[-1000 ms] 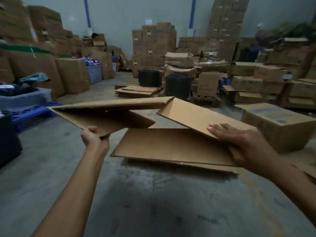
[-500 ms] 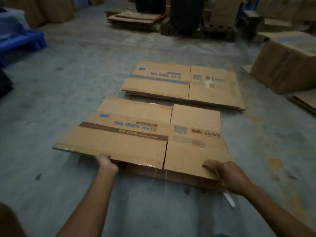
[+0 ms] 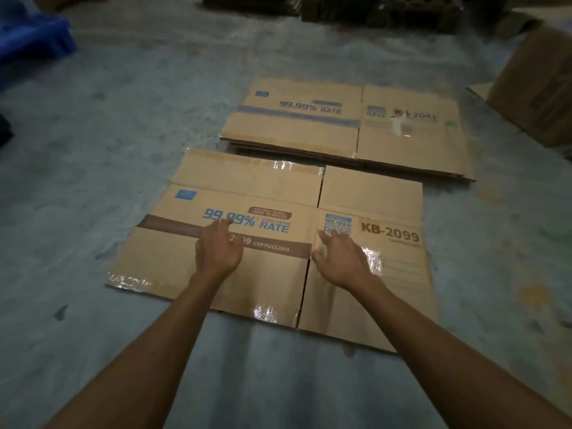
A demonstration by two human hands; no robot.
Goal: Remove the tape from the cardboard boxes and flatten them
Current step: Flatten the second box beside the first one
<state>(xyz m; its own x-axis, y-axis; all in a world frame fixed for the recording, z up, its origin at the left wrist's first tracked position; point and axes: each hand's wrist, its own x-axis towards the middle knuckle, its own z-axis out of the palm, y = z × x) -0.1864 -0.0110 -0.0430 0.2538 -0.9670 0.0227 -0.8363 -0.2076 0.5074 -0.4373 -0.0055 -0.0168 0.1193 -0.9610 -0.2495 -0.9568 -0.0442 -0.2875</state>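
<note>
A flattened cardboard box [image 3: 173, 258] printed "99.99% RATE" and "KB-2099" lies flat on the concrete floor in front of me. Shiny clear tape [image 3: 266, 314] still shows on its near edge, its left corner and its far flap. My left hand [image 3: 216, 249] hovers over or rests on its middle with fingers loose, holding nothing. My right hand [image 3: 340, 261] is over the seam between the two panels, fingers relaxed, empty. Whether either hand touches the card I cannot tell.
A stack of flattened boxes [image 3: 309, 134] lies just beyond on the floor. An upright cardboard box [image 3: 535, 88] stands at the right. A blue plastic pallet [image 3: 31, 41] is at the far left, and dark pallets [image 3: 371, 7] line the back.
The box was held up in the air, then laid flat on the floor. Both hands have let go of its near edge and moved forward over its printed face.
</note>
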